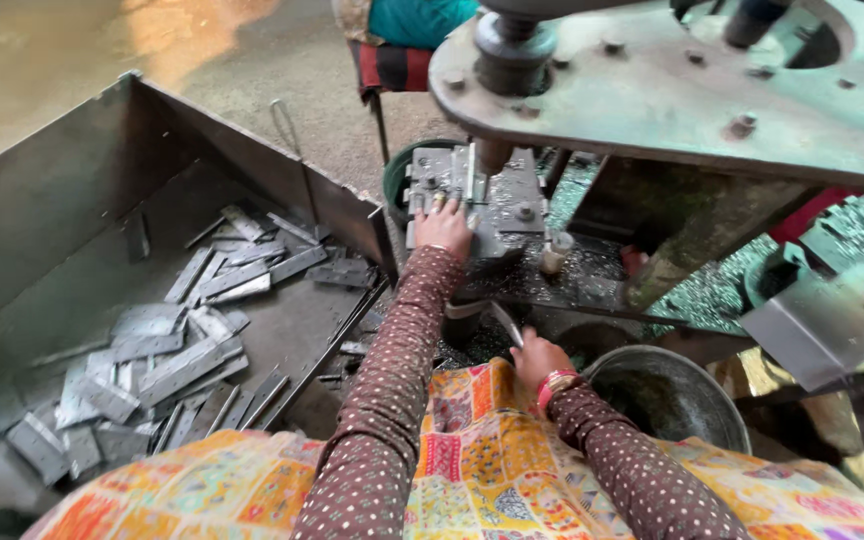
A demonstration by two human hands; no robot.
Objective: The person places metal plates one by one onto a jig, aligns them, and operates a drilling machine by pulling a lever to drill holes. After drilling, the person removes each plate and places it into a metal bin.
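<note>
Grey steel dominates the head view: a heavy grey-green press frame (672, 90) fills the far right, its dark cylindrical ram (507, 50) standing above a bolted grey metal die block (482, 200) at centre. The left hand (442, 228), in a brown dotted sleeve, rests on the near left part of the die block, fingers curled down onto a small metal piece that is too hidden to identify. The right hand (537, 358), with a red bangle at the wrist, lies nearer, at the edge of the yellow patterned lap cloth (492, 470); its fingers are closed around a thin curved metal handle (504, 322). Just right of it stands a round grey metal bucket (682, 395). On the left, a large open sheet-metal tray (42, 210) holds scattered flat grey perforated metal strips (167, 350).
</note>
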